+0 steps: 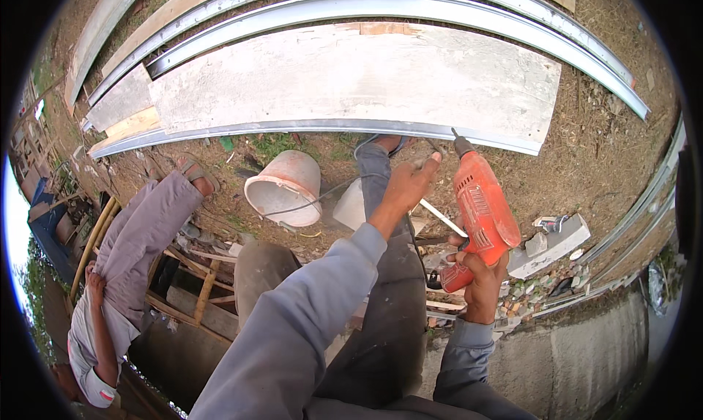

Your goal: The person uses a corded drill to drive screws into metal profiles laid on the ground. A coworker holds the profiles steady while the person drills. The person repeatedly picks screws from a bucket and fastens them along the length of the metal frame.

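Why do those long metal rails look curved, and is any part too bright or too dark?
Head view: fisheye distortion bows the metal rails and pale board; head view: a washed-out white patch at the left rim, black corners; head view: the red drill looks reasonably sharp.

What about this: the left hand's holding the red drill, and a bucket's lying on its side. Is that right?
Not quite: the right hand holds the red drill, as the head view shows. The bucket does lie on its side.
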The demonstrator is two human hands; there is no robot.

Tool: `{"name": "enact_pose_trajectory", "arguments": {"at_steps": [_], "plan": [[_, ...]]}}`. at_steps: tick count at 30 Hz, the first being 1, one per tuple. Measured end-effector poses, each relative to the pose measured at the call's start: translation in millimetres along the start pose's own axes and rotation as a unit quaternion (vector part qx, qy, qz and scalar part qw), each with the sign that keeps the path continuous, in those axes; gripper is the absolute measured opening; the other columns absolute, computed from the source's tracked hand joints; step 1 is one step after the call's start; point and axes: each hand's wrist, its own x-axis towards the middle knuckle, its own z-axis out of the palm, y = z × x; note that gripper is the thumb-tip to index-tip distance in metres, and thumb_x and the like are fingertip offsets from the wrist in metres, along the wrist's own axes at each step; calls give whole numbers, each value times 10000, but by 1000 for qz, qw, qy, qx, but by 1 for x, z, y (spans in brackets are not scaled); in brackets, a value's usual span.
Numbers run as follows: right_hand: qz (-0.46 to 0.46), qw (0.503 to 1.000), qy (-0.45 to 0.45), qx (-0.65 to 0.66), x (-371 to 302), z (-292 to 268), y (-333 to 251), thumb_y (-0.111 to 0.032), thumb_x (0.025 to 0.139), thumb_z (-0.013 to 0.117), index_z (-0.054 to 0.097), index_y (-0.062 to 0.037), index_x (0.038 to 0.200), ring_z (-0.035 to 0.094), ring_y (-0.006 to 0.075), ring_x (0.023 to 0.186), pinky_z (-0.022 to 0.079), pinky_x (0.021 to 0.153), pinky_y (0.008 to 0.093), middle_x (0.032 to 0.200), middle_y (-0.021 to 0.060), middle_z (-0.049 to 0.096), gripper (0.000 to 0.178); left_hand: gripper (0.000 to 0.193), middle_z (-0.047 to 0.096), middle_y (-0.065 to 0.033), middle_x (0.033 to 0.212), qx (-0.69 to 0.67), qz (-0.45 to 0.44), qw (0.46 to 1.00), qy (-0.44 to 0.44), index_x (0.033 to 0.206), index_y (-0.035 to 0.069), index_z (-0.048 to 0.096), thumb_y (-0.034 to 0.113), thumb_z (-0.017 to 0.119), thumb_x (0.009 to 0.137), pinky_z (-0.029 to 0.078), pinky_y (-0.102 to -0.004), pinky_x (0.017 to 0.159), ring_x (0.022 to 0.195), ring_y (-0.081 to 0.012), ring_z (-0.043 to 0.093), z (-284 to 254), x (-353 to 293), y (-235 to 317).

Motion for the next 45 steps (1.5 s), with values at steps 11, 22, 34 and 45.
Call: {"name": "enact_pose_trajectory", "arguments": {"at_steps": [11, 22, 34, 45], "plan": [[-73, 886, -239, -389, -10, 98, 31, 84, 636, 539, 337, -16, 1554, 500, 280, 1375, 403, 1131, 379, 1499, 183, 482, 946, 271, 730, -233, 868, 234, -22, 920, 312, 997, 46, 748, 234, 638, 836, 547, -475, 790, 846, -412, 712, -331, -27, -262], [-99, 741, -296, -594, -35, 164, 105, -10, 572, 520, 372, -2, 1536, 515, 296, 1352, 391, 1138, 401, 1456, 194, 519, 976, 351, 711, -211, 1133, 206, -142, 914, 318, 1102, 62, 707, 200, 663, 783, 521, -430, 973, 1120, -347, 663, -336, -12, -467], [-131, 702, -324, -621, -22, 75, 82, -134, 654, 653, 394, 31, 1489, 538, 263, 1223, 422, 1033, 381, 1349, 180, 550, 890, 227, 722, -249, 902, 48, 65, 875, 477, 988, 31, 747, 161, 720, 804, 549, -484, 840, 898, -432, 691, -296, 36, -486], [-219, 666, -265, -662, 33, -38, 133, -59, 724, 687, 576, 41, 1275, 693, 166, 835, 535, 679, 267, 994, 137, 718, 570, 231, 724, -244, 911, 153, -9, 836, 527, 857, 29, 769, 233, 661, 856, 565, -500, 819, 888, -420, 706, -296, 129, -484]]}}
